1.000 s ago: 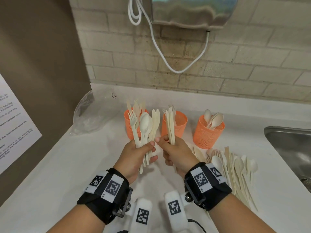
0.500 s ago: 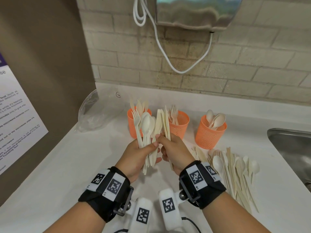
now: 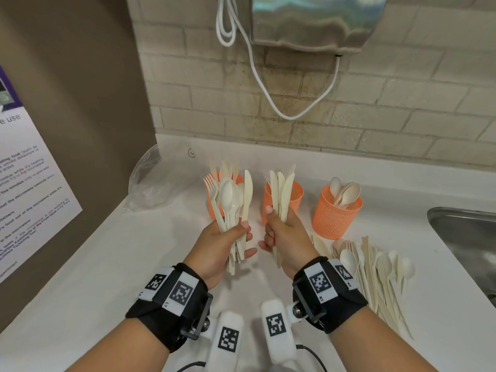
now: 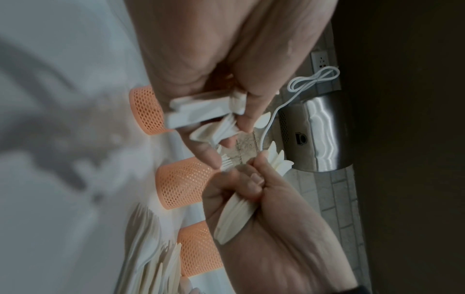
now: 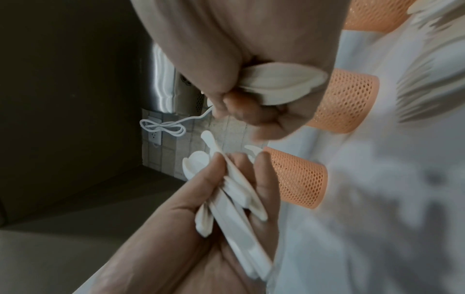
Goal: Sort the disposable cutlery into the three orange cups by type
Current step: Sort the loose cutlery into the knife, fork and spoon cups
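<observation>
Plastic cutlery split across both hands, held up in front of the middle cup (image 3: 284, 197). Left hand (image 3: 222, 248) grips a mixed bunch (image 3: 230, 205): fork, spoons, one knife. Right hand (image 3: 281, 237) grips a bunch of knives (image 3: 281, 194). Knives already stand in the left cup (image 3: 214, 200), forks in the middle one, spoons in the right cup (image 3: 335, 213). Risk: right hand's knives hover nearest the middle cup, could land there; loose handles may slip. Unsorted pile (image 3: 375, 269) lies right of the middle cup, near the sink (image 3: 461, 232). Open counter (image 3: 107, 264) left of it.
</observation>
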`<state>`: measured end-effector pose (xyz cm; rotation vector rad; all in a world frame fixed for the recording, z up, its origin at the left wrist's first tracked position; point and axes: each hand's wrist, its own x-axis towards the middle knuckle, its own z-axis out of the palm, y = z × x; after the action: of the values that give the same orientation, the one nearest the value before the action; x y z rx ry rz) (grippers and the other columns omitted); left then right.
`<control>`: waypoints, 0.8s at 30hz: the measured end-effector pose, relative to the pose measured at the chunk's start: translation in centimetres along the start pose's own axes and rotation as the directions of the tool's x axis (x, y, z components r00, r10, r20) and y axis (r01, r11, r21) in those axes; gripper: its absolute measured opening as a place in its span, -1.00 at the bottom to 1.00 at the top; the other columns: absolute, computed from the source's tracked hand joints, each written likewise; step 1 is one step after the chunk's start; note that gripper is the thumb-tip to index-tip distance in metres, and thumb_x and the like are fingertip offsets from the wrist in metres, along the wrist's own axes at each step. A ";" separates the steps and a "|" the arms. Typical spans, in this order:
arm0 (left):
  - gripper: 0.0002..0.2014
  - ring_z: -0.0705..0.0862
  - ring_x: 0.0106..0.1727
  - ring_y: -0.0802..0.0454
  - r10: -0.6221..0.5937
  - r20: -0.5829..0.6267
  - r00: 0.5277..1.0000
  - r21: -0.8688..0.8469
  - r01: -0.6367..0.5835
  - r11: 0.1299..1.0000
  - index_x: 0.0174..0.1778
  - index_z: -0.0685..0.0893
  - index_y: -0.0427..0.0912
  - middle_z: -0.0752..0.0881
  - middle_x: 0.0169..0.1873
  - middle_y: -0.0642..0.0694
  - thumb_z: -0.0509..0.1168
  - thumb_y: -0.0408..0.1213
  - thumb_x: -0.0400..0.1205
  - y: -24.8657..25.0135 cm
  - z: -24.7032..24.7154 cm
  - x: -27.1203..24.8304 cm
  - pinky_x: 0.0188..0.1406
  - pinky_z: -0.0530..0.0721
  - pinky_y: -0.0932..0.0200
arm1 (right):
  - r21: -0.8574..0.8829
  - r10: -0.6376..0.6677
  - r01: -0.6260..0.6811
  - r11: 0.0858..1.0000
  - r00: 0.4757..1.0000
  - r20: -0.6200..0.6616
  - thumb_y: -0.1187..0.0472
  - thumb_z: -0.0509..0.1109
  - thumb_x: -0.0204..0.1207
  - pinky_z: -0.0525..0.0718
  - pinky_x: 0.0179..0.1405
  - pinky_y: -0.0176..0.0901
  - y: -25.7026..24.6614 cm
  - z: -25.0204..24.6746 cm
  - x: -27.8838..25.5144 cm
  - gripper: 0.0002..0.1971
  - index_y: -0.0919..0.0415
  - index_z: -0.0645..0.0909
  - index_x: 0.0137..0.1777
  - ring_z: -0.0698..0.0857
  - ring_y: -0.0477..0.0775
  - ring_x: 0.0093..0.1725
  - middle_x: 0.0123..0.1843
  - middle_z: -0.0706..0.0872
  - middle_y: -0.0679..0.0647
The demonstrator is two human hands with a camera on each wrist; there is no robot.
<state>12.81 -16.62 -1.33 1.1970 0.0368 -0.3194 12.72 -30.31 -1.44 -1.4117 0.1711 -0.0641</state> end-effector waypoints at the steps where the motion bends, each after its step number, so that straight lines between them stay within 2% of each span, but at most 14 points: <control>1: -0.84 0.65 0.02 -0.04 0.002 0.008 1.000 0.001 -0.002 1.000 0.15 0.62 -0.15 0.62 -0.01 -0.20 0.29 -0.36 0.66 0.0 0.0 0.0 -0.17 0.81 0.04 | 0.015 0.019 -0.019 1.000 1.000 0.010 0.12 0.25 0.68 0.44 -0.54 -0.26 -0.1 0.0 -0.1 -0.84 0.10 0.45 -0.13 0.32 -0.12 -0.56 -0.50 0.31 -0.03; 4: -0.72 0.64 0.15 -0.01 0.014 0.074 0.997 0.031 -0.016 0.999 0.30 0.62 -0.06 0.67 0.18 -0.06 0.29 -0.31 0.67 0.1 0.0 -0.2 -0.10 0.78 0.07 | -0.012 0.012 -0.011 1.000 0.997 0.074 0.13 0.37 0.61 0.23 -0.63 -0.29 -0.3 0.0 -0.3 -0.82 0.15 0.51 -0.20 0.25 -0.12 -0.59 -0.52 0.29 -0.02; 7: -0.69 0.68 0.10 0.08 0.012 0.127 0.992 0.087 -0.024 0.996 0.33 0.66 -0.02 0.76 0.11 0.05 0.29 -0.27 0.67 0.1 0.3 -0.5 -0.01 0.77 0.05 | -0.055 -0.015 0.023 0.998 0.992 0.128 0.17 0.41 0.58 0.25 -0.64 -0.30 -0.5 0.4 -0.4 -0.82 0.20 0.57 -0.24 0.29 -0.15 -0.61 -0.54 0.40 -0.04; 9: -0.72 0.72 0.09 0.00 0.002 0.122 0.992 0.082 -0.012 0.997 0.30 0.67 -0.04 0.78 0.07 -0.03 0.29 -0.28 0.67 0.1 0.4 -0.6 0.01 0.77 0.01 | -0.051 -0.019 0.026 0.998 0.992 0.123 0.21 0.37 0.61 0.27 -0.65 -0.32 -0.7 0.7 -0.4 -0.83 0.19 0.57 -0.23 0.31 -0.15 -0.60 -0.52 0.43 -0.03; 11: -0.79 0.72 0.00 -0.05 -0.002 0.089 0.996 0.064 -0.003 0.998 0.19 0.69 -0.13 0.76 -0.05 -0.13 0.29 -0.28 0.67 0.1 0.5 -0.6 -0.03 0.79 0.00 | -0.052 -0.012 0.016 0.999 0.997 0.077 0.19 0.31 0.64 0.28 -0.63 -0.33 -0.7 0.7 -0.1 -0.85 0.17 0.56 -0.16 0.32 -0.14 -0.58 -0.50 0.42 -0.03; 13: -0.86 0.69 -0.07 0.02 -0.010 0.042 0.999 0.040 0.008 0.999 0.09 0.67 -0.21 0.69 -0.16 -0.12 0.30 -0.31 0.66 0.1 0.3 -0.5 -0.07 0.80 0.03 | -0.130 -0.029 0.028 0.991 1.000 0.001 0.13 0.25 0.67 0.34 -0.54 -0.30 -0.6 0.3 0.5 -0.82 0.18 0.53 -0.14 0.37 -0.13 -0.52 -0.48 0.46 -0.05; 15: -0.85 0.72 -0.12 0.03 -0.015 0.028 0.999 0.022 0.014 1.000 0.10 0.65 -0.24 0.69 -0.16 -0.12 0.30 -0.30 0.66 0.2 0.1 -0.4 -0.04 0.80 0.01 | -0.182 -0.072 0.064 0.981 0.997 -0.037 0.11 0.19 0.70 0.48 -0.31 -0.22 -0.7 -0.2 1.0 -0.79 0.22 0.51 -0.09 0.50 -0.14 -0.44 -0.48 0.53 -0.06; 17: -0.84 0.74 -0.25 0.07 -0.023 0.023 0.999 0.025 0.022 0.999 0.12 0.62 -0.22 0.72 -0.22 -0.10 0.29 -0.26 0.67 0.3 0.0 -0.4 -0.12 0.78 0.05 | -0.091 -0.055 0.052 0.995 0.998 -0.031 0.15 0.15 0.72 0.61 -0.18 -0.14 -0.9 -0.5 1.2 -0.82 0.24 0.49 0.01 0.62 -0.10 -0.38 -0.49 0.52 0.01; 19: -0.83 0.69 -0.38 0.11 -0.028 0.016 0.999 0.053 0.027 0.998 0.14 0.61 -0.17 0.71 -0.28 -0.07 0.28 -0.21 0.68 0.3 0.0 -0.4 -0.22 0.74 0.11 | 0.056 -0.024 0.022 0.998 0.999 0.038 0.21 0.14 0.73 0.66 -0.37 -0.21 -1.1 -0.5 1.1 -0.86 0.26 0.47 0.12 0.64 -0.07 -0.45 -0.44 0.52 0.07; 21: -0.83 0.64 -0.43 0.13 -0.026 0.006 1.000 0.077 0.025 0.997 0.13 0.59 -0.15 0.67 -0.30 -0.06 0.28 -0.19 0.68 0.3 0.1 -0.3 -0.28 0.69 0.14 | 0.078 -0.049 0.043 0.996 0.995 0.083 0.26 0.16 0.72 0.51 -0.56 -0.27 -1.0 -0.6 1.1 -0.90 0.26 0.44 0.14 0.50 -0.09 -0.55 -0.39 0.50 0.07; 22: -0.84 0.62 -0.44 0.13 -0.023 0.001 1.000 0.083 0.022 0.996 0.12 0.59 -0.15 0.65 -0.30 -0.06 0.28 -0.19 0.68 0.2 0.2 -0.3 -0.30 0.67 0.15 | 0.068 -0.058 0.051 0.996 0.994 0.094 0.27 0.19 0.71 0.44 -0.59 -0.28 -0.8 -0.6 1.2 -0.95 0.24 0.43 0.07 0.43 -0.10 -0.57 -0.40 0.47 0.05; 24: -0.85 0.59 -0.45 0.13 -0.017 -0.009 1.000 0.091 0.018 0.996 0.10 0.59 -0.14 0.63 -0.30 -0.06 0.28 -0.18 0.68 0.2 0.0 -0.3 -0.31 0.66 0.16 | 0.047 -0.049 0.046 0.998 0.995 0.084 0.24 0.29 0.65 0.37 -0.57 -0.27 -0.4 -0.6 1.2 -0.85 0.20 0.41 -0.13 0.34 -0.09 -0.58 -0.50 0.38 -0.02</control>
<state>12.61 -16.51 -1.05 1.2891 0.0408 -0.3344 13.84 -31.11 -1.20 -1.3715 0.0648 -0.0463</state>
